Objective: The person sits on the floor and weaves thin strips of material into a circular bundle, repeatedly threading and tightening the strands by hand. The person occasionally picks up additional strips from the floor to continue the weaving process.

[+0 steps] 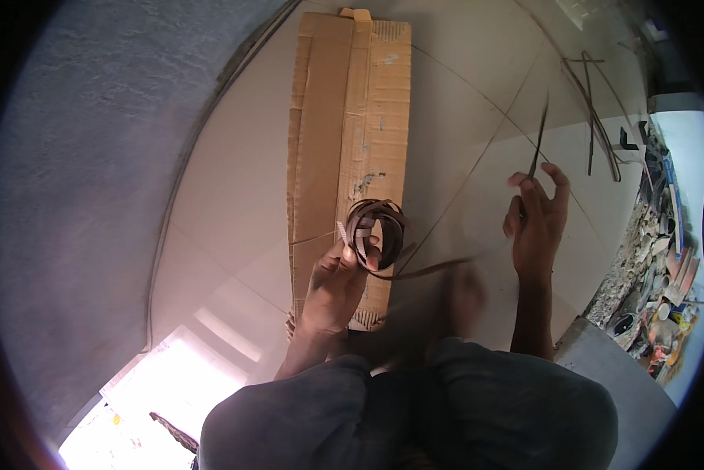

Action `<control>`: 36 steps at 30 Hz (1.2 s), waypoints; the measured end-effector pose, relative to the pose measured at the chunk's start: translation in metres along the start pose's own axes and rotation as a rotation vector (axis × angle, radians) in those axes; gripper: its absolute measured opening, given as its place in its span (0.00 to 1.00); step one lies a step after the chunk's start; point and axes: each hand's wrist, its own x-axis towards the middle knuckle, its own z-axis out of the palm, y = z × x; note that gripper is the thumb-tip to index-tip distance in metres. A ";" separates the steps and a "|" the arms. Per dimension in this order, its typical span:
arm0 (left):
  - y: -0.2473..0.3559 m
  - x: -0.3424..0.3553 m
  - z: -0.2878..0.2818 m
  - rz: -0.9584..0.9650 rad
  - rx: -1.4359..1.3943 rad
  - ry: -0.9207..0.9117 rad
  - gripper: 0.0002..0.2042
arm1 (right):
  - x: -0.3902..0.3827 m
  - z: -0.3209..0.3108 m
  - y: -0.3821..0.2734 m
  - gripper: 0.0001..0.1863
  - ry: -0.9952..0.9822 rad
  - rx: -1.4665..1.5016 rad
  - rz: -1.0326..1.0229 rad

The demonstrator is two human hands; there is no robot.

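Note:
My left hand (pixel 338 286) is closed on a round bundle of woven brown flat strips (pixel 377 227), some of them overlapping in loops, held above the cardboard. A loose tail of strip (pixel 430 269) runs rightward from the bundle and blurs toward its far end. My right hand (pixel 538 211) is raised well to the right, apart from the bundle. Its fingers pinch a thin dark strip (pixel 539 137) that points upward and narrows to a blurred tip. Whether this strip joins the tail from the bundle cannot be made out.
A long flattened cardboard piece (pixel 318 117) lies on the pale tiled floor (pixel 477 102). Several loose brown strips (pixel 595 117) lie at the upper right. Rubble and scraps (pixel 642 274) line the right edge. A bluish wall (pixel 109 157) rises at left; a blurred foot (pixel 466 294) shows near my knees.

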 end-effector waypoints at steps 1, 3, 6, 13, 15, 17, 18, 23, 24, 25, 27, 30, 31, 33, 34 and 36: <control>-0.002 0.001 0.000 0.018 0.015 -0.018 0.17 | -0.005 0.000 -0.008 0.13 -0.059 -0.115 -0.046; -0.008 0.004 -0.003 -0.043 0.056 0.060 0.16 | -0.024 0.004 -0.025 0.12 -0.198 -0.432 -0.173; -0.014 0.005 -0.012 -0.063 0.138 0.130 0.17 | -0.045 0.006 -0.038 0.11 -0.473 -0.791 -0.476; -0.009 0.008 -0.010 0.026 0.191 0.178 0.19 | -0.058 -0.003 -0.035 0.10 -0.532 -0.808 -0.437; -0.014 0.012 -0.012 0.051 0.172 0.186 0.18 | -0.060 -0.001 -0.037 0.10 -0.546 -0.842 -0.432; -0.010 0.007 -0.011 0.062 0.244 0.192 0.17 | -0.061 0.009 -0.030 0.08 -0.539 -0.777 -0.397; -0.012 0.006 -0.012 0.039 0.305 0.176 0.16 | -0.061 0.014 -0.024 0.08 -0.525 -0.756 -0.376; -0.021 0.005 0.003 -0.097 0.403 0.087 0.17 | -0.071 0.038 0.021 0.11 -0.515 -0.638 -0.173; -0.021 0.005 0.004 -0.133 0.439 0.070 0.18 | -0.075 0.039 0.031 0.12 -0.495 -0.597 -0.114; -0.020 0.004 0.005 -0.168 0.471 0.053 0.20 | -0.077 0.039 0.036 0.13 -0.486 -0.586 -0.097; -0.016 0.004 0.007 -0.250 0.484 0.017 0.22 | -0.080 0.037 0.043 0.14 -0.464 -0.566 -0.062; -0.019 0.003 0.011 -0.313 0.459 0.035 0.22 | -0.083 0.031 0.054 0.15 -0.505 -0.643 -0.277; -0.020 0.002 0.010 -0.314 0.449 0.010 0.20 | -0.081 0.032 0.051 0.15 -0.542 -0.640 -0.269; -0.025 0.003 0.002 -0.318 0.425 -0.040 0.17 | -0.074 0.033 0.036 0.15 -0.616 -0.636 -0.251; -0.028 0.002 0.000 -0.314 0.459 -0.041 0.15 | -0.072 0.031 0.027 0.15 -0.645 -0.738 -0.183; -0.032 -0.001 -0.003 -0.306 0.528 -0.043 0.11 | -0.067 0.026 0.003 0.15 -0.695 -0.940 -0.045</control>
